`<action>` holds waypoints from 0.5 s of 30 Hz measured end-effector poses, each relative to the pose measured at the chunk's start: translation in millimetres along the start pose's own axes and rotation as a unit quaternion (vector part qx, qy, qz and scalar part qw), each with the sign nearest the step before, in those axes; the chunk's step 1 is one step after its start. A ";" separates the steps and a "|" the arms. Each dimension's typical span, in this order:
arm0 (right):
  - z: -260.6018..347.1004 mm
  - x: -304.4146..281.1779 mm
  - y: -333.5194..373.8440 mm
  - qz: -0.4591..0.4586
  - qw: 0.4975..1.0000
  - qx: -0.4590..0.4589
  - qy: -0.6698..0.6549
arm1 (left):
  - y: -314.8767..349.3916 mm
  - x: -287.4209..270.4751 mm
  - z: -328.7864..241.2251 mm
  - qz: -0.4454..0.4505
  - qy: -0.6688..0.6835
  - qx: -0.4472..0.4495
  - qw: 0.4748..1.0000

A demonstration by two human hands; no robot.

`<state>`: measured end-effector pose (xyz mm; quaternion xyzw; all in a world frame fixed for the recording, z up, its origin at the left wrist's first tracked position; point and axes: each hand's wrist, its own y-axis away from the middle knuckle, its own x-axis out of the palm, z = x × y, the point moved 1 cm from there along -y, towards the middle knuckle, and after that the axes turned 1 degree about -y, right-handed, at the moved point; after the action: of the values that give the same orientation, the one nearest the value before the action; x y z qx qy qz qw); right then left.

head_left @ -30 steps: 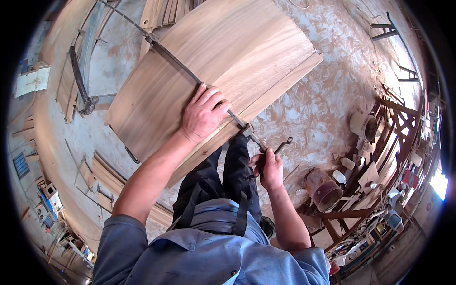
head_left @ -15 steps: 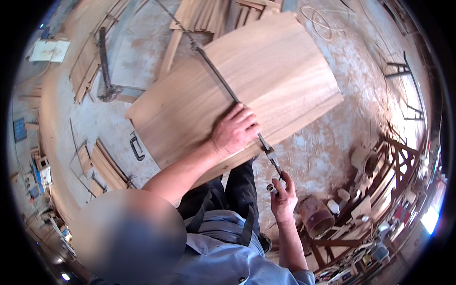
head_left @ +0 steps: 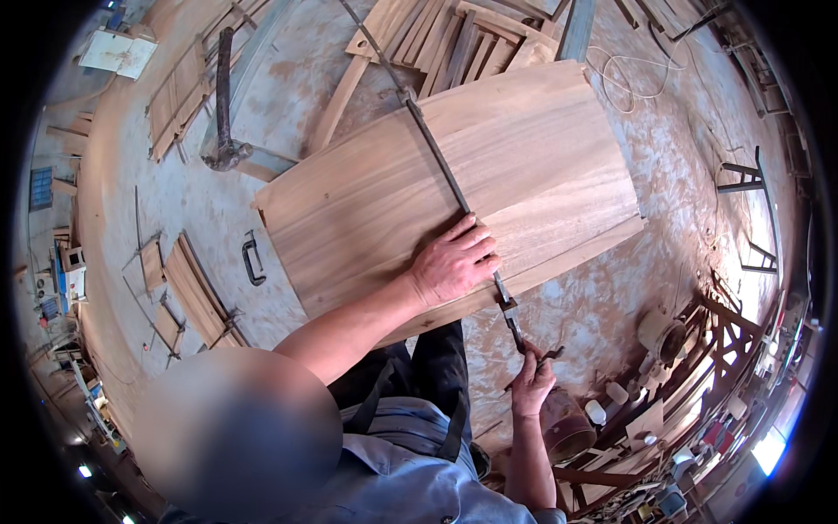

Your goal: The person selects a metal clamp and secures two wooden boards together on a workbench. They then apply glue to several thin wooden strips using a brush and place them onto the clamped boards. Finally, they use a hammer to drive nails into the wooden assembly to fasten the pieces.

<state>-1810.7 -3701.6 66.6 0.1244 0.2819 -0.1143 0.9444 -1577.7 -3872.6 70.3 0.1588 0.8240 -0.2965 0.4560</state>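
A dusty workshop floor [head_left: 218, 210] spreads below, pale concrete scattered with offcuts, a stack of wooden slats [head_left: 454, 35] at the far edge, and a cluttered workbench [head_left: 698, 384] along the person's right. On the floor lies the largest thing, a wide glued-up wooden panel [head_left: 393, 192], its grain running left to right. Across it, from the far edge toward the person, runs a long thin metal bar clamp [head_left: 441, 166]; its long axis slants from upper left down to lower right and sticks out past the panel's near edge.

The left hand [head_left: 454, 262] lies flat on the panel near that near edge, fingers spread, fingertips touching the bar from its left side. It presses and holds nothing. The right hand [head_left: 532, 380] is below the panel's edge, off the wood, closed around the clamp's screw handle [head_left: 550, 356] at the near end of the bar. So the handle sits straight at the right hand, which is the nearer one to the clamp's working end; the left only steadies.

Compared with half a second ago, the left hand keeps the same spot on the board. The right hand stays at the bar's near end, its grip much the same. The view has tilted, showing more of the slats.
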 end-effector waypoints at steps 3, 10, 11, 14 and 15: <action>13.7 -1.9 -12.6 0.026 0.964 0.252 -0.082 | 2.0 1.8 0.3 -0.008 0.006 -0.003 1.000; 11.3 4.8 -29.6 0.033 0.920 0.339 -0.194 | -6.8 -5.5 2.1 -0.011 -0.009 0.019 1.000; 8.5 1.0 -30.4 0.031 0.912 0.359 -0.198 | -7.8 -4.7 1.3 -0.005 -0.011 0.027 1.000; 0.7 1.8 -36.2 0.044 0.905 0.363 -0.218 | -4.7 -0.4 1.4 -0.033 0.000 0.011 0.999; -3.3 1.1 -36.5 0.041 0.902 0.366 -0.226 | -4.3 1.6 -0.9 -0.033 0.001 0.003 0.999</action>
<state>-1821.9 -3735.3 57.1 0.4440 -0.0060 -0.1952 0.8745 -1581.4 -3875.5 70.9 0.1333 0.8285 -0.3138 0.4441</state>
